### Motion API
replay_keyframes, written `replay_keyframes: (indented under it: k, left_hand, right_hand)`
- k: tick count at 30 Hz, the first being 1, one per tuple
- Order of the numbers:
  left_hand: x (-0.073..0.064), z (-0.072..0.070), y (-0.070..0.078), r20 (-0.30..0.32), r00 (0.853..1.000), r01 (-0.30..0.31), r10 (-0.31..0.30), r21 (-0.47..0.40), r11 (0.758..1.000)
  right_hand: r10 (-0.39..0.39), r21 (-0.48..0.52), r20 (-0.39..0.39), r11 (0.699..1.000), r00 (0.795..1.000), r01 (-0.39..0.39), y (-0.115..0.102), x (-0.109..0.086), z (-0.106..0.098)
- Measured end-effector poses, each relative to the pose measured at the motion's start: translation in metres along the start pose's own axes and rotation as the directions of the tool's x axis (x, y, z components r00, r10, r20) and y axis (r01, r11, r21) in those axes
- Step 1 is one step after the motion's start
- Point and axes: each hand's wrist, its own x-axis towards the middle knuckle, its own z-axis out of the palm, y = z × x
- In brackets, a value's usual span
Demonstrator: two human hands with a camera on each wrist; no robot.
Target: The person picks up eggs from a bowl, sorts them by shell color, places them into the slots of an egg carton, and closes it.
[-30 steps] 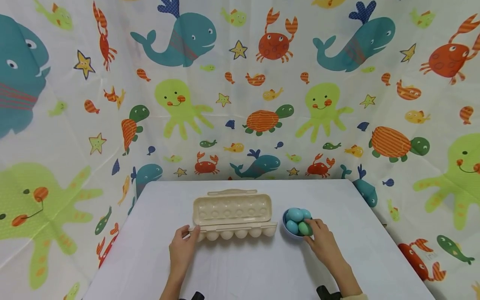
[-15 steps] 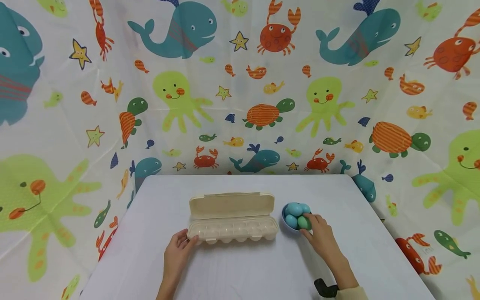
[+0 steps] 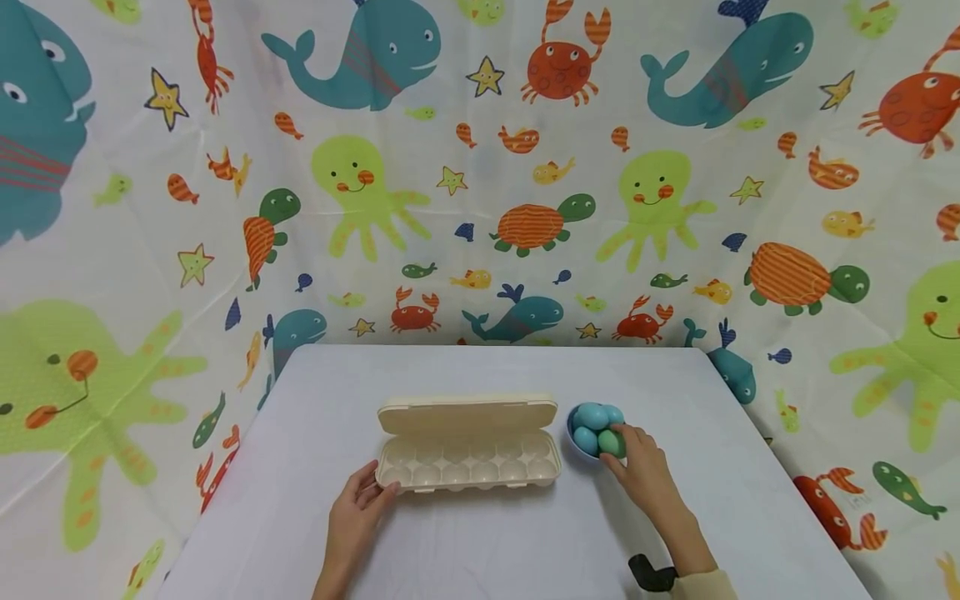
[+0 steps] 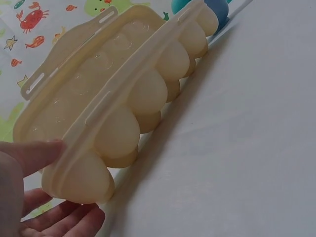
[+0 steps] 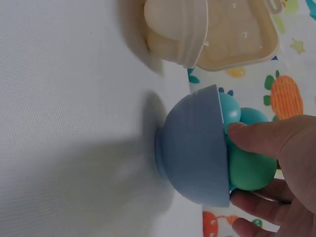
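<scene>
A beige plastic egg carton [image 3: 468, 472] stands on the table with its lid [image 3: 468, 417] raised at the back. Its cups hold nothing that I can see. At the carton's left end my left hand [image 3: 356, 512] grips the corner, thumb [image 4: 42, 153] on the rim and fingers underneath. To the right is a small blue bowl [image 5: 197, 148] filled with several blue eggs [image 3: 591, 416] and a green egg [image 5: 252, 165]. My right hand [image 3: 645, 475] reaches over the bowl's near right side and holds the green egg between thumb and fingers, while the egg still sits among the others.
A white cloth covers the table [image 3: 480, 550]. Behind it and at both sides hangs a curtain [image 3: 517, 183] printed with sea animals. A black strap piece [image 3: 651, 575] shows at my right wrist, near the beige sleeve [image 3: 703, 586].
The carton, which was tipped so that its cups' undersides showed, has come level, its lid now raised and its cup insides visible. My right hand stays at the bowl.
</scene>
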Motion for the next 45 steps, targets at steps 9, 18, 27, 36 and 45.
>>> replay_keyframes:
  k: [9,18,27,36,45]
  left_hand:
    - [0.0,-0.003,-0.002,0.04,0.999,-0.014,0.015,-0.018,1.0]
    - [-0.004,-0.003,-0.01,0.056,0.998,0.006,-0.003,-0.051,0.999]
    - [-0.006,-0.001,-0.011,0.069,0.998,-0.002,0.007,-0.08,0.997]
    - [-0.008,0.0,-0.013,0.064,0.998,0.008,0.0,-0.128,0.992]
    - [-0.009,0.001,-0.01,0.067,0.997,0.032,-0.024,-0.106,0.994]
  right_hand:
    - [-0.011,-0.02,-0.057,1.0,0.998,0.01,-0.007,0.0,-0.001]
    - [-0.189,0.004,-0.177,0.981,0.966,0.193,-0.036,0.008,0.0]
    - [-0.472,-0.006,-0.312,0.869,0.824,0.495,-0.058,0.023,0.016]
    - [-0.421,0.012,-0.286,0.897,0.861,0.443,-0.073,0.039,0.017]
    - [-0.338,-0.005,-0.239,0.938,0.91,0.347,-0.082,0.055,0.021]
